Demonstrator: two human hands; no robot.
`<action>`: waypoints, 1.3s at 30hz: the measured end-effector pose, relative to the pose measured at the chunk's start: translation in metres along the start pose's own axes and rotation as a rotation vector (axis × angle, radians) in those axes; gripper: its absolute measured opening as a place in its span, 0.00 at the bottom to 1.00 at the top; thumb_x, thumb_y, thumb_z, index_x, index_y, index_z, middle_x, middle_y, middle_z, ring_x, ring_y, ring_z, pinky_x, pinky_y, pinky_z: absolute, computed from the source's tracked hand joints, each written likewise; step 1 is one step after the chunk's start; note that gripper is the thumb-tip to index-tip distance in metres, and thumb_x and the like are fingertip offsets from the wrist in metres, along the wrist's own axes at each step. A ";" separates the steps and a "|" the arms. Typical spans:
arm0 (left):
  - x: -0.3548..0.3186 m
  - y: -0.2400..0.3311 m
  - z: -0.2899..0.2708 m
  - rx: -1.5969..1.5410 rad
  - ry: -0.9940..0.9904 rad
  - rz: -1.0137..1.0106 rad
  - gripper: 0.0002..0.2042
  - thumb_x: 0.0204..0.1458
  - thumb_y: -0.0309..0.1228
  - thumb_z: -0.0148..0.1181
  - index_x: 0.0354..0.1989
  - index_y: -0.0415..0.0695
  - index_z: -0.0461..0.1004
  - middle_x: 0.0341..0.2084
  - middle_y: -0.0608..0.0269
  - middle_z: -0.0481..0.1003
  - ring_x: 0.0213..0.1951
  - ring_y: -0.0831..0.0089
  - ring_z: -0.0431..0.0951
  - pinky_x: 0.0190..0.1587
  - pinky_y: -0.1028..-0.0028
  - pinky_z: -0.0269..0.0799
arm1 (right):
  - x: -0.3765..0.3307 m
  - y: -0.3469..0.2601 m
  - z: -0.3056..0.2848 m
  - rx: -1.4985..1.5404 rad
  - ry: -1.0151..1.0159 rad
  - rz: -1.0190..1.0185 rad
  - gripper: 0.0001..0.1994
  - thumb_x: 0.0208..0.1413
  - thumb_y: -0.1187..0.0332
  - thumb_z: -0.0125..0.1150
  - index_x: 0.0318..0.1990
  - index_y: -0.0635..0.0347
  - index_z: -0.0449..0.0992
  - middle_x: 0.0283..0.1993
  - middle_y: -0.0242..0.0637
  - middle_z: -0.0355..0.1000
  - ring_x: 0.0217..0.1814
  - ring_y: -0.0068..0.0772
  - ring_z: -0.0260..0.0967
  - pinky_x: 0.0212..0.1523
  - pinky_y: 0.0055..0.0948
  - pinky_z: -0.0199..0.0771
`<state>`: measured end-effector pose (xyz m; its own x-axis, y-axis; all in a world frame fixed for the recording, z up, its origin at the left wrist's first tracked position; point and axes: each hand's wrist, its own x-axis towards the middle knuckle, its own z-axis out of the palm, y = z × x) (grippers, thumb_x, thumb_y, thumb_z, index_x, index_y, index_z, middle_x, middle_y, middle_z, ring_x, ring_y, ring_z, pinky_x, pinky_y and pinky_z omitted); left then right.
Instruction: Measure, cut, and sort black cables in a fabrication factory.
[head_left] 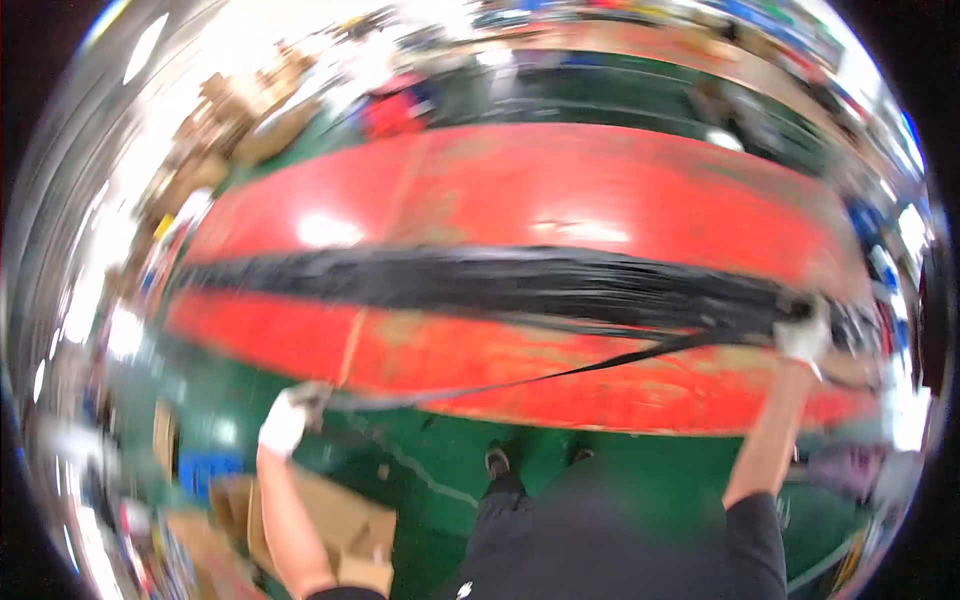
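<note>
A broad red tabletop (560,185), scuffed and shining under the lights, spreads in front of you above a green floor (440,455). Along it lies a long black bundle (480,282), stretching from your nine o'clock to your three. A thin black strip (575,370) slants from the bundle near four o'clock across the table's near edge at seven; blur hides whether it touches the red surface. An open cardboard box (365,530) sits on the floor at your seven o'clock.

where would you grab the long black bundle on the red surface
Probably two well-spaced spots along the black bundle, coming from the near side: it is long, lies lengthwise across the red surface, and bare red borders its near edge.
</note>
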<state>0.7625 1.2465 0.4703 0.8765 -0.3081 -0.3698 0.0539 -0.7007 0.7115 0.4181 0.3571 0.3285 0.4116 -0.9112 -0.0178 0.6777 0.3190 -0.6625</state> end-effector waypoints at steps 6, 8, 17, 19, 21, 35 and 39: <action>-0.052 -0.154 -0.135 -0.300 0.190 -0.068 0.22 0.58 0.18 0.51 0.61 0.40 0.79 0.32 0.68 0.74 0.30 0.77 0.73 0.36 0.73 0.77 | 0.098 0.033 -0.013 -0.087 0.037 0.064 0.14 0.70 0.69 0.51 0.57 0.58 0.78 0.55 0.38 0.79 0.58 0.38 0.77 0.63 0.39 0.74; -0.059 -0.225 -0.164 -0.395 0.274 -0.045 0.23 0.57 0.18 0.50 0.61 0.40 0.79 0.37 0.67 0.76 0.35 0.78 0.74 0.40 0.75 0.77 | 0.106 0.038 0.032 -0.142 -0.001 0.016 0.18 0.70 0.69 0.51 0.62 0.58 0.79 0.60 0.39 0.81 0.63 0.38 0.78 0.68 0.39 0.74; -0.075 -0.358 -0.356 -0.317 0.413 -0.089 0.28 0.53 0.15 0.46 0.62 0.43 0.79 0.49 0.66 0.80 0.45 0.77 0.78 0.47 0.74 0.78 | 0.001 0.268 0.133 -0.331 0.035 0.069 0.17 0.73 0.66 0.49 0.58 0.63 0.81 0.58 0.44 0.81 0.62 0.44 0.78 0.69 0.46 0.77; -0.066 -0.387 -0.398 -0.321 0.463 -0.117 0.27 0.54 0.15 0.46 0.62 0.43 0.79 0.45 0.68 0.79 0.43 0.78 0.77 0.46 0.75 0.78 | -0.020 0.306 0.157 -0.408 0.137 0.089 0.17 0.73 0.66 0.49 0.58 0.64 0.81 0.56 0.44 0.81 0.60 0.43 0.79 0.67 0.45 0.79; -0.055 -0.408 -0.437 -0.282 0.516 -0.154 0.26 0.55 0.16 0.46 0.62 0.43 0.79 0.42 0.69 0.77 0.40 0.79 0.75 0.43 0.75 0.77 | -0.041 0.334 0.178 -0.388 0.206 0.088 0.19 0.73 0.63 0.48 0.59 0.63 0.81 0.58 0.43 0.81 0.61 0.42 0.78 0.67 0.44 0.78; 0.163 -0.521 -0.689 -0.011 -0.007 -0.460 0.25 0.52 0.19 0.50 0.59 0.45 0.82 0.37 0.63 0.83 0.35 0.78 0.79 0.32 0.75 0.77 | -0.231 0.681 0.287 -0.344 0.374 0.207 0.18 0.74 0.63 0.46 0.53 0.59 0.83 0.53 0.38 0.83 0.53 0.38 0.82 0.59 0.40 0.83; 0.216 -0.559 -0.752 -0.018 -0.100 -0.442 0.26 0.51 0.19 0.49 0.59 0.45 0.83 0.39 0.63 0.83 0.36 0.77 0.80 0.32 0.73 0.79 | -0.334 0.785 0.393 -0.364 0.440 0.256 0.17 0.73 0.58 0.48 0.52 0.58 0.81 0.49 0.34 0.82 0.46 0.35 0.79 0.53 0.38 0.82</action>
<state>1.2810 2.0554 0.4424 0.7173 -0.0434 -0.6954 0.4214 -0.7679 0.4825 1.0521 1.0141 0.1083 0.1919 -0.8642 -0.4651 0.3078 0.5031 -0.8076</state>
